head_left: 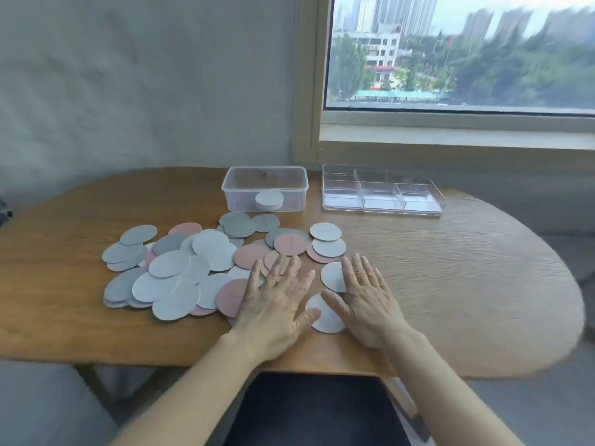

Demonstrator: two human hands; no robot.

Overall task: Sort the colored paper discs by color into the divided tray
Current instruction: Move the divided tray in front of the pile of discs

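Head view: both hands flat and spread, fingers splayed, nothing pinched. Left hand [279, 296] resting palm-down on near edge of the paper disc pile [180, 268]; right hand [365, 292] covering part of two white discs, one [325, 313] between the thumbs, the other [333, 275] just beyond. Pile mixed: white, pink, grey, overlapping heavily, spread left of centre on wooden table [450, 268].

Divided tray [383, 194] clear, at far right of table, compartments apparently bare; well apart from the pile. Clear plastic tub [264, 188] left of tray, holding a short stack of white discs [269, 199].

Step in hand, judged: spreading or gathering discs ahead of first pick. Advice: fan pile thin so each colour shows; slide a disc to overhang or lift an overlapping edge, since thin paper flat on wood resists pinching; take one colour at a time; fix one compartment per colour at the outset. Risk: two discs clinging together.

Surface: grained oval tabletop, matte. Room: grey wall behind, window at right, city buildings and trees outside, blurred.
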